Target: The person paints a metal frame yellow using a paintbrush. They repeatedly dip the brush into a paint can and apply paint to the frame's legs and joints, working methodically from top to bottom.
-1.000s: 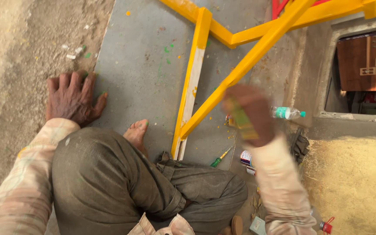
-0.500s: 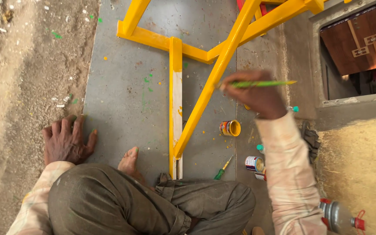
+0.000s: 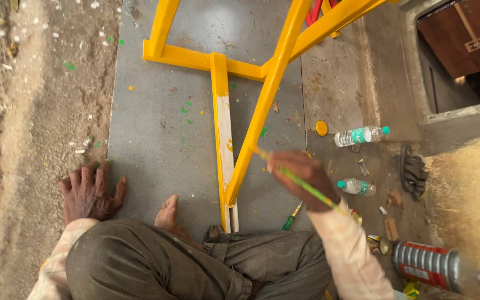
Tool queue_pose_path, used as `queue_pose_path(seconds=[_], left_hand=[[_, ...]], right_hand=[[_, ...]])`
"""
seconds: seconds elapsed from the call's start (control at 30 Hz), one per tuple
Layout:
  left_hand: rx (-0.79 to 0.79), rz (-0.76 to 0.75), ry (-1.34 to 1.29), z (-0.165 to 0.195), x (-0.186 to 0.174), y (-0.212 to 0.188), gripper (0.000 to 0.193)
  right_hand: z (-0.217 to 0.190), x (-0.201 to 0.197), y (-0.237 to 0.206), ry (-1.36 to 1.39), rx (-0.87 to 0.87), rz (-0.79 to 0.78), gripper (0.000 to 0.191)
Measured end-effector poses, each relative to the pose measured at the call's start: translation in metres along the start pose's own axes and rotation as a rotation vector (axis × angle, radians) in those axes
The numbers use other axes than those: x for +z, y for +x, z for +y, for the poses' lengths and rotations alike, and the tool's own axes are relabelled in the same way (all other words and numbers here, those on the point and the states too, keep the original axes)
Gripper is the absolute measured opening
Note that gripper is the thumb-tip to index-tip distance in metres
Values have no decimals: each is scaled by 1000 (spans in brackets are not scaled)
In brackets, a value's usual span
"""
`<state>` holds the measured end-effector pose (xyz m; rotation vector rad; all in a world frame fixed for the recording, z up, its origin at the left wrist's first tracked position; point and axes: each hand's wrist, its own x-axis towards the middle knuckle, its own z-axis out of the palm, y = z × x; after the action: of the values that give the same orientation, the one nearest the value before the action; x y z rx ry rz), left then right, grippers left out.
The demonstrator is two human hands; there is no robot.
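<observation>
The paintbrush (image 3: 301,183) is a long, thin stick, its handle green with yellow smears, held slantwise: the upper end points up and left, touching the diagonal bar of the yellow frame (image 3: 262,105), the lower end runs down and right past the wrist. It is blurred, so the bristles cannot be made out. The frame is built of flat wooden bars lying over the grey slab, coated in bright yellow paint (glossy, with one upright bar bare and whitish along its lower stretch, only its left edge yellow there).
</observation>
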<state>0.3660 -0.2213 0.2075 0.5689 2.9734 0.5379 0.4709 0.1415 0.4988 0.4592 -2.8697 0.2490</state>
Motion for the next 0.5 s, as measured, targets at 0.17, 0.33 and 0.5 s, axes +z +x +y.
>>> queue_pose_path(seconds=[0.17,0.33,0.5], left_hand=[[29,-11,74,18,-17,10,68],[35,99,-21,46,-45,3,69],[56,81,-62,62,-58,-11,63]], right_hand=[[-8,-4,-70,154,283,191,22],[4,31,-157,452,586,557,21],[1,91,-253,1007,1035,881,26]])
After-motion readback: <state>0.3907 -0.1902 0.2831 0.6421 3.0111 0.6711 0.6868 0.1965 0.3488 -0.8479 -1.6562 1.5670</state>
